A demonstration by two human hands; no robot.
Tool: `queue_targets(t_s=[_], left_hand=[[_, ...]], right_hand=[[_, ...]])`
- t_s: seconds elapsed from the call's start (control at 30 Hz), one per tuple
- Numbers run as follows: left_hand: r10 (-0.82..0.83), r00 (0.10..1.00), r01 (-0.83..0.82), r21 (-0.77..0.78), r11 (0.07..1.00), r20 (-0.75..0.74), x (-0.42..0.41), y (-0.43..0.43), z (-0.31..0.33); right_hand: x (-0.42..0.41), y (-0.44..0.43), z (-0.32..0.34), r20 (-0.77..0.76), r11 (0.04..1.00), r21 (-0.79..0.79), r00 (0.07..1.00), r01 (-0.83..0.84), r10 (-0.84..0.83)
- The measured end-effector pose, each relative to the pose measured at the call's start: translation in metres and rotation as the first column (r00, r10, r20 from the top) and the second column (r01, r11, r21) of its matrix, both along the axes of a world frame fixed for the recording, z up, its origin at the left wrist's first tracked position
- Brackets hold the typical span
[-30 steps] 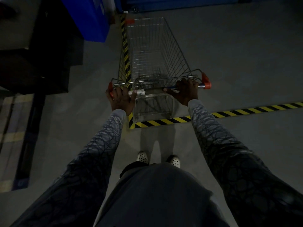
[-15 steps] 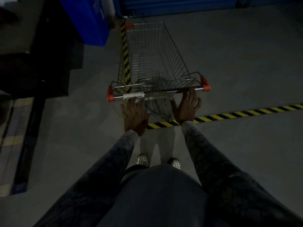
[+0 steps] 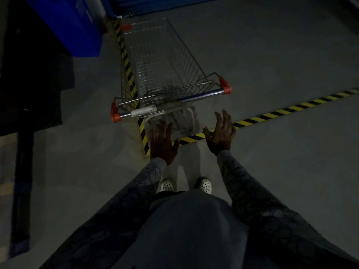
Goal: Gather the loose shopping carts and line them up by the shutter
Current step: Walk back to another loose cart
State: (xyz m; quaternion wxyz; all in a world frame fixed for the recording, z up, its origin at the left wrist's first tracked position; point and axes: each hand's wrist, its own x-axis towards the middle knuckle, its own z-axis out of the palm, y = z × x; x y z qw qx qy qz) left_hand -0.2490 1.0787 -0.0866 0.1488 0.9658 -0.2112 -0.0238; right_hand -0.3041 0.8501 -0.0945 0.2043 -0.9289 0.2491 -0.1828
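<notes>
Conc. floor [image 3: 281, 181], cart [image 3: 161, 74] just past fingers [image 3: 225, 118]

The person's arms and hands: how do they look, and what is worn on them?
The left hand and right hand are bare, without gloves. Long grey sleeves, the left sleeve and right sleeve, cover both arms to the wrists and carry a darker pattern of looping, scribbled lines.
</notes>
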Motion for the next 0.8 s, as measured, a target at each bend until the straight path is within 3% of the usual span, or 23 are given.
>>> queue_targets(t_s=[0.1, 0.23, 0.37, 0.4, 0.47, 0.53, 0.67, 0.8], left_hand=[[-0.077, 0.997, 0.076, -0.048, 0.996, -0.027, -0.005, -0.015, -0.002], [-0.245, 0.969, 0.242, -0.096, 0.965, -0.015, -0.02, -0.048, -0.025], [-0.411, 0.898, 0.37, -0.236, 0.899, -0.156, -0.059, -0.119, -0.019], [-0.457, 0.844, 0.377, -0.297, 0.877, -0.28, -0.07, -0.141, -0.017], [-0.495, 0.625, 0.272, -0.426, 0.863, -0.603, -0.099, -0.183, -0.001], [-0.504, 0.416, 0.152, -0.488, 0.859, -0.757, -0.132, -0.22, 0.022], [-0.667, 0.236, 0.229, -0.627, 0.745, -0.706, -0.209, -0.282, 0.075], [-0.792, 0.032, 0.275, -0.757, 0.593, -0.609, -0.308, -0.343, 0.137]], right_hand=[[-0.026, -0.006, -0.002, -0.013, 0.997, 0.047, 0.998, 0.055, -0.054], [-0.084, -0.009, -0.008, -0.097, 0.96, 0.22, 0.983, 0.172, -0.153], [-0.168, -0.005, -0.039, -0.217, 0.813, 0.427, 0.918, 0.396, -0.333], [-0.19, -0.003, -0.045, -0.238, 0.749, 0.477, 0.888, 0.46, -0.393], [-0.238, -0.007, -0.053, -0.265, 0.626, 0.538, 0.818, 0.565, -0.511], [-0.284, -0.018, -0.057, -0.275, 0.541, 0.533, 0.738, 0.65, -0.616], [-0.371, -0.046, -0.058, -0.299, 0.301, 0.563, 0.529, 0.77, -0.794], [-0.464, -0.06, -0.046, -0.272, 0.184, 0.604, 0.417, 0.775, -0.867]])
